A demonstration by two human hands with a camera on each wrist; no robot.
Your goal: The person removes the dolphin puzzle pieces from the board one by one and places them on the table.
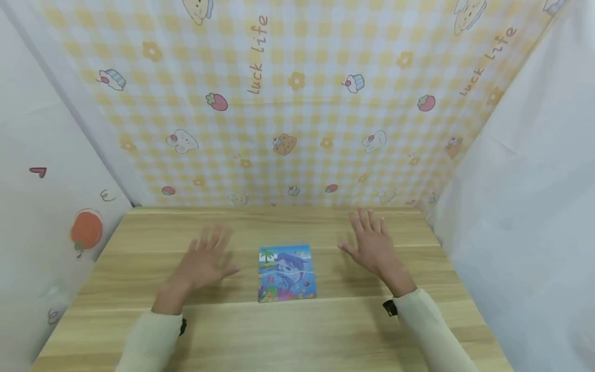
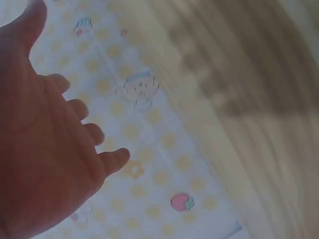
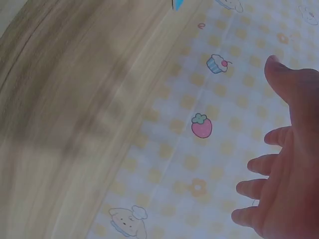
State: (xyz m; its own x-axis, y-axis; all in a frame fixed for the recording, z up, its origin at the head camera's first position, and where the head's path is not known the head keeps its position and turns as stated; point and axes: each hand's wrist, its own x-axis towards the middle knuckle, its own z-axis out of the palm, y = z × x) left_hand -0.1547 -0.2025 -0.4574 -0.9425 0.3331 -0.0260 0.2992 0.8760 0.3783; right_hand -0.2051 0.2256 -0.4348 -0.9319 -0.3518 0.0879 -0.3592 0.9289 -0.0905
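Note:
A square picture board (image 1: 287,274) with a dolphin, a palm tree and sea plants printed on it lies flat on the wooden table, between the two hands. To its left, the left hand (image 1: 203,264) is held over the table with fingers spread and nothing in it; it is slightly blurred. On the other side, the right hand (image 1: 373,249) has its fingers spread too and holds nothing. Both wrist views show bare palms, the left palm (image 2: 50,144) and the right palm (image 3: 294,164), with shadows on the wood beneath.
The wood-grain table (image 1: 288,336) runs back to a yellow checked cloth (image 1: 297,119) printed with cakes and strawberries. White cloth walls stand at the left (image 1: 42,119) and right (image 1: 525,206). Dark bands (image 1: 390,308) show at both cuffs.

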